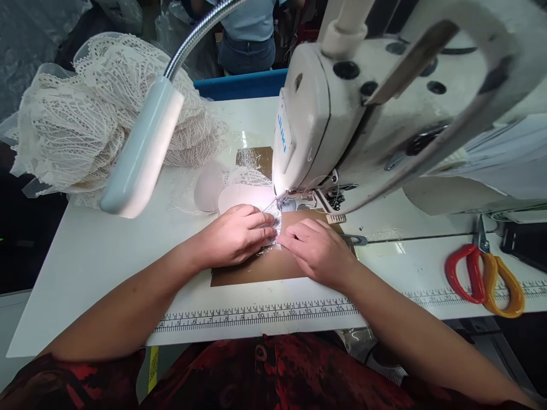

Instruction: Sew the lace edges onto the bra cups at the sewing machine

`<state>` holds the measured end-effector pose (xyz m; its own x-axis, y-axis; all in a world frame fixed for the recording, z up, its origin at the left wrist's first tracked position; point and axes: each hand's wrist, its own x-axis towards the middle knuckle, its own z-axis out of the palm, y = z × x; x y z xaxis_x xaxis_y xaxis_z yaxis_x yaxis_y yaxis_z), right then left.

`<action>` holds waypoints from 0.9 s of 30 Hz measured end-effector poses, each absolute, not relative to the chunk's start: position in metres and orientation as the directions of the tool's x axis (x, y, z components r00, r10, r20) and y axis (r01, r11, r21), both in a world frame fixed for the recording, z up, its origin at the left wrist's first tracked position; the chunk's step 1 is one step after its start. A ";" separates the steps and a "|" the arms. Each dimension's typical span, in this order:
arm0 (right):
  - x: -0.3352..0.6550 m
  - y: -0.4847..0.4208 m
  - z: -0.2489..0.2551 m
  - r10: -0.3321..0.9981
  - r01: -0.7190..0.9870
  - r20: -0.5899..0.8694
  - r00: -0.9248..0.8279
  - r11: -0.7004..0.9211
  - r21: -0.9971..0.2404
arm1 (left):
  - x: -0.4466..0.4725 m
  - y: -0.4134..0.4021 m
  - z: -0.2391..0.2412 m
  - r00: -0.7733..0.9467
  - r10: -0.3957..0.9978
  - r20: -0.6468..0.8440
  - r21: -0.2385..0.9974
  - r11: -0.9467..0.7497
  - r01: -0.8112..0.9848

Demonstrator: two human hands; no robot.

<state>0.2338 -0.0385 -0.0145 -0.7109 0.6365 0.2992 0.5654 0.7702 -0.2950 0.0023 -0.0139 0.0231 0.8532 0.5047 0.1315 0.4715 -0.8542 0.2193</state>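
My left hand (237,233) lies knuckles up just in front of the sewing machine (342,114), its fingers pressed together on a small piece of white lace (273,219) under the needle. My right hand (318,247) rests beside it on the brown plate (256,267), fingertips pinching the lace's near edge. Pale padded cups (213,191) with lace trail away behind the needle to the left.
A heap of white lace (77,125) fills the table's back left. A gooseneck lamp (141,148) hangs over it. Red and orange scissors (482,273) lie at the right. A ruler strip (256,313) runs along the front edge. Another person (248,34) stands behind the table.
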 end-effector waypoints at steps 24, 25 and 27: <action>0.226 -0.032 -0.010 0.764 0.754 0.271 -0.585 0.636 -0.164 | 0.007 -0.003 0.012 0.802 0.591 0.084 0.091 -0.806 0.585; 0.225 -0.032 -0.010 0.781 0.772 0.261 -0.568 0.615 -0.162 | 0.006 -0.002 0.012 0.804 0.588 0.085 0.098 -0.808 0.580; 0.223 -0.031 -0.009 0.804 0.798 0.252 -0.538 0.583 -0.156 | 0.006 -0.001 0.012 0.804 0.588 0.089 0.104 -0.808 0.580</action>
